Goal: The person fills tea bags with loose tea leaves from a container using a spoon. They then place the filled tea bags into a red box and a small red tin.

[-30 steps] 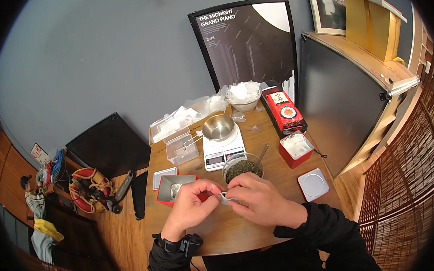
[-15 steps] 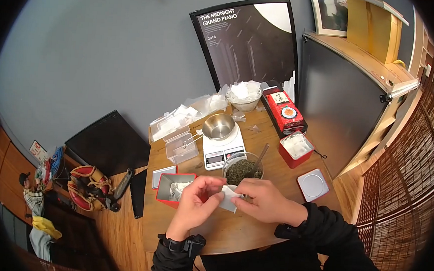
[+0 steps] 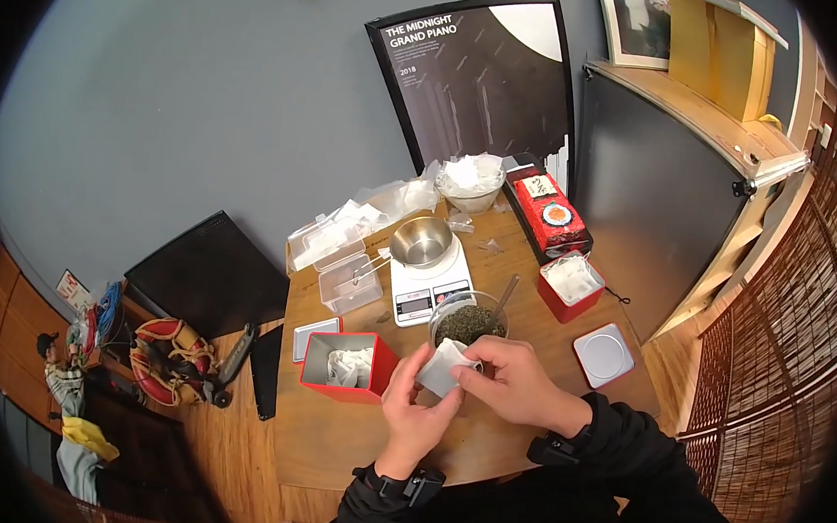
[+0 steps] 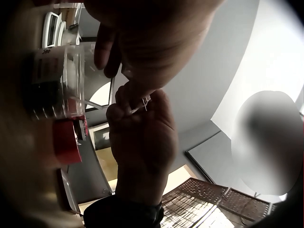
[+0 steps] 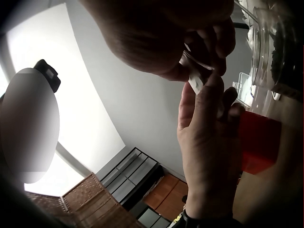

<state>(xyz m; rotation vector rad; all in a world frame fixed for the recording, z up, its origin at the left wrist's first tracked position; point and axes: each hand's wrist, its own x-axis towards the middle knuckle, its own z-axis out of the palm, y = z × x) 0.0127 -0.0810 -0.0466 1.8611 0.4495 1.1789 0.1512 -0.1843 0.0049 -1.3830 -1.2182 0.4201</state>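
A small white pouch (image 3: 443,367) is held between both hands, just in front of the glass bowl of dark dried leaves (image 3: 466,324) with a spoon in it. My left hand (image 3: 416,417) grips the pouch's left and lower side between thumb and fingers. My right hand (image 3: 516,384) pinches its right edge. In the right wrist view the pouch (image 5: 195,81) shows as a white strip between the fingers, with thin string near it. An open red tin (image 3: 373,381) with white pouches inside stands to the left of my left hand.
A white scale (image 3: 416,304) carries a steel bowl (image 3: 421,243). Behind are clear plastic boxes (image 3: 350,284) and a bowl of white pouches (image 3: 471,183). At right stand a red bag (image 3: 557,215), another red tin (image 3: 570,304) and a lid (image 3: 605,357).
My left hand has moved right and down, away from the left red tin. The pouch has turned from edge-on to lying broad and flat in view between my hands.
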